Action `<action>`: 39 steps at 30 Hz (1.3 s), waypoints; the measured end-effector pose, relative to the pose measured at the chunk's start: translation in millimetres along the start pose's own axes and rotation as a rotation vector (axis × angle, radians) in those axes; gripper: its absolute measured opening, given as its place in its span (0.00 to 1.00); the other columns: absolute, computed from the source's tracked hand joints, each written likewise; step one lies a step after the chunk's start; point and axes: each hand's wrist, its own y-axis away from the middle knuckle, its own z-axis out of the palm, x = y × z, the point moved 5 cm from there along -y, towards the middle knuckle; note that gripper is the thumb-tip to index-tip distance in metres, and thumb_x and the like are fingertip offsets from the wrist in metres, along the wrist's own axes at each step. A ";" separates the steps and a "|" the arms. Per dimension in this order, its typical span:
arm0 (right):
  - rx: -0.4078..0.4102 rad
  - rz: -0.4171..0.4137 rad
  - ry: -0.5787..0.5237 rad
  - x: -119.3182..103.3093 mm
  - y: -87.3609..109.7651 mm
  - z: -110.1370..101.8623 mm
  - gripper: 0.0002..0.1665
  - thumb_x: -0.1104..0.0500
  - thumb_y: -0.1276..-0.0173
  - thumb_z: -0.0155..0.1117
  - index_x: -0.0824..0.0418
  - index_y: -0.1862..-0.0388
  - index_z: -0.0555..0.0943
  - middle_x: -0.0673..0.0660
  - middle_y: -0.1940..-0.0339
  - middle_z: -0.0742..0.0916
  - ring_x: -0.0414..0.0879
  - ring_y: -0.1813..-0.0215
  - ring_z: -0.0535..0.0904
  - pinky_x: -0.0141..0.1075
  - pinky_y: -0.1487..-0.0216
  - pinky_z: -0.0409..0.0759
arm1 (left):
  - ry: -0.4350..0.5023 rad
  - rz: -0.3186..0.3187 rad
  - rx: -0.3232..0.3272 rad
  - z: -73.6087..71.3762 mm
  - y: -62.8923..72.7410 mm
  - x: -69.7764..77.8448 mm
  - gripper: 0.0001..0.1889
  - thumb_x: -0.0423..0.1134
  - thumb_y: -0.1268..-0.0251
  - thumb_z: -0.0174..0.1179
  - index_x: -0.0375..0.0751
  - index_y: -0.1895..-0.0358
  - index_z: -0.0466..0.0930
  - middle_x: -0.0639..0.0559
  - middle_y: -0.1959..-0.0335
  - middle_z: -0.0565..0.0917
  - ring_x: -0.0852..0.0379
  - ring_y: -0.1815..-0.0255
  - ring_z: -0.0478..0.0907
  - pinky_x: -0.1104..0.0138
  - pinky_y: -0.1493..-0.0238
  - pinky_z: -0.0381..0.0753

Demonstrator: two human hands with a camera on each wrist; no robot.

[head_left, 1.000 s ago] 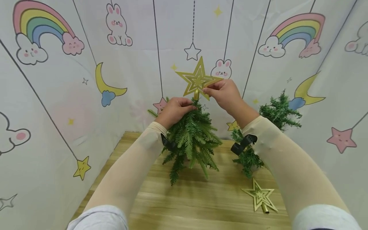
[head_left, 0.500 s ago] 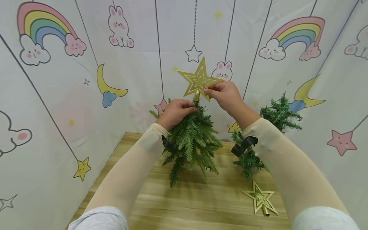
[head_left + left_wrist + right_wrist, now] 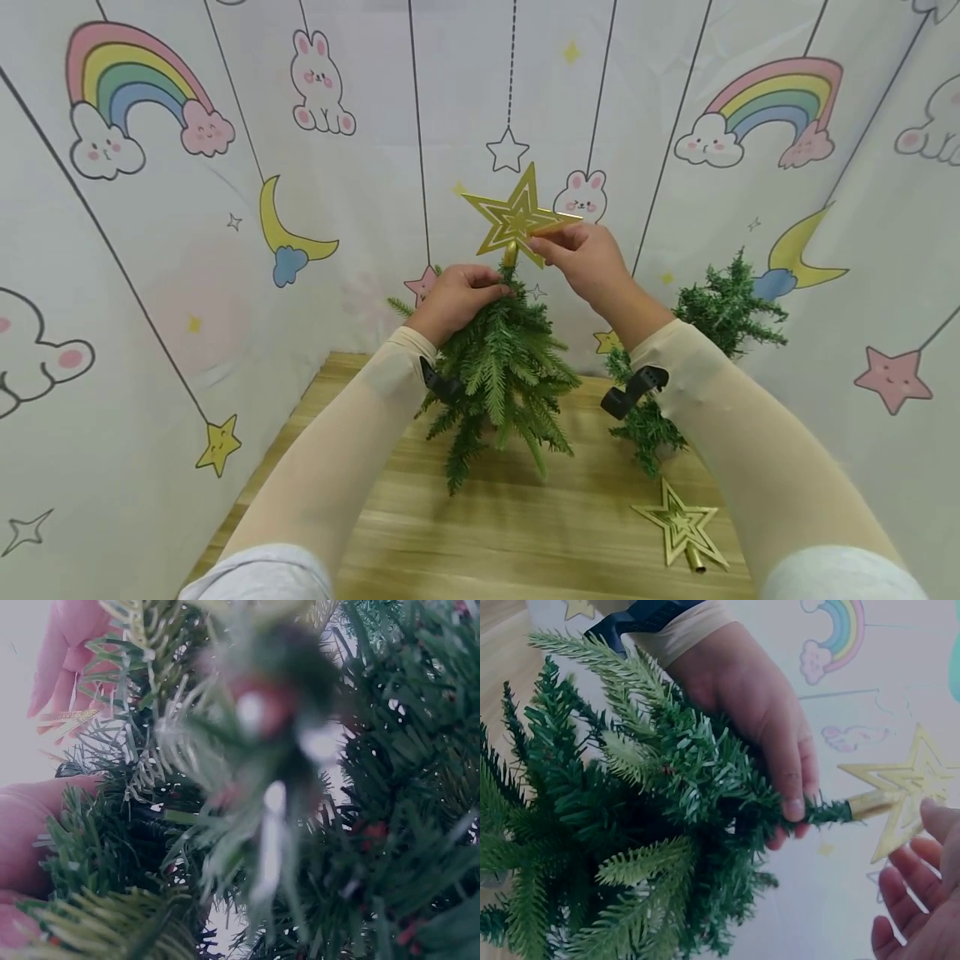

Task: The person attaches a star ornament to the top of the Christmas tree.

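Note:
A small artificial Christmas tree (image 3: 498, 367) stands on the wooden table. My left hand (image 3: 461, 298) pinches its stem just below the tip; the right wrist view shows the thumb and fingers of that left hand (image 3: 776, 750) around the stem. Gold and cut out in nested outlines, a star tree topper (image 3: 517, 218) sits upright over the tip, its tube (image 3: 874, 804) around the end of the stem. My right hand (image 3: 585, 258) pinches the star's lower right part between thumb and fingers. Blurred branches (image 3: 270, 787) fill most of the left wrist view.
A second, thinner green tree (image 3: 727, 304) stands at the right, partly behind my right forearm. Another gold star topper (image 3: 681, 525) lies on the table (image 3: 480, 542) at the front right. A printed cloth wall (image 3: 360, 208) closes off the back and sides.
The whole scene shifts slightly down in the head view. Both hands keep their grips, and the star sits a little lower on the tree's tip.

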 end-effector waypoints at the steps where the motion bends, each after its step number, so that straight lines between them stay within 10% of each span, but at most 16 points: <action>1: -0.002 0.002 -0.011 1.6 1.0 -0.8 0.24 0.42 0.26 0.68 0.55 0.40 0.87 0.53 0.47 0.89 0.47 0.50 0.82 0.44 0.44 0.76 | -0.003 -0.003 0.004 -0.7 -0.1 -1.0 0.11 0.49 0.26 0.66 0.50 0.49 0.91 0.58 0.46 0.87 0.56 0.37 0.79 0.52 0.34 0.76; 10: 0.024 0.025 0.030 16.6 34.1 -19.9 0.29 0.38 0.25 0.66 0.50 0.32 0.80 0.50 0.41 0.86 0.46 0.43 0.81 0.45 0.44 0.79 | -0.049 0.009 0.031 -6.9 0.7 -3.9 0.14 0.50 0.26 0.66 0.48 0.47 0.89 0.56 0.44 0.87 0.54 0.36 0.79 0.45 0.27 0.66; 16: 0.049 -0.038 0.091 20.8 89.2 -35.5 0.27 0.40 0.22 0.62 0.55 0.35 0.81 0.53 0.45 0.86 0.44 0.46 0.82 0.37 0.47 0.80 | -0.121 -0.002 0.045 -7.2 -0.2 -4.9 0.19 0.53 0.24 0.63 0.49 0.39 0.85 0.53 0.40 0.85 0.53 0.38 0.80 0.51 0.37 0.78; 23: 0.143 -0.346 0.212 29.8 169.8 -53.9 0.07 0.62 0.24 0.67 0.59 0.51 0.87 0.51 0.60 0.88 0.35 0.59 0.83 0.23 0.58 0.79 | -0.192 -0.007 0.062 -10.1 2.8 -4.7 0.21 0.53 0.22 0.61 0.48 0.36 0.83 0.51 0.39 0.84 0.52 0.38 0.80 0.51 0.39 0.79; 27: 0.170 -0.462 0.301 51.0 212.4 -66.2 0.12 0.72 0.33 0.70 0.56 0.57 0.88 0.48 0.64 0.89 0.32 0.61 0.82 0.21 0.55 0.77 | -0.226 -0.008 0.083 -12.3 4.4 -4.5 0.19 0.53 0.22 0.61 0.49 0.37 0.84 0.52 0.41 0.85 0.53 0.41 0.81 0.52 0.41 0.80; 33: -0.016 0.015 0.406 127.1 253.5 -89.1 0.09 0.58 0.24 0.68 0.57 0.49 0.86 0.48 0.59 0.89 0.38 0.58 0.83 0.33 0.58 0.81 | -0.253 0.004 0.111 -12.2 2.6 -1.9 0.18 0.54 0.22 0.60 0.52 0.38 0.85 0.55 0.42 0.85 0.54 0.42 0.81 0.53 0.40 0.80; 39: -0.279 0.455 0.483 229.8 291.0 -97.3 0.43 0.37 0.25 0.64 0.74 0.33 0.75 0.74 0.39 0.81 0.70 0.43 0.80 0.58 0.50 0.82 | -0.277 0.012 0.126 -10.4 9.7 1.1 0.20 0.54 0.21 0.59 0.51 0.34 0.82 0.55 0.39 0.84 0.52 0.38 0.80 0.51 0.37 0.79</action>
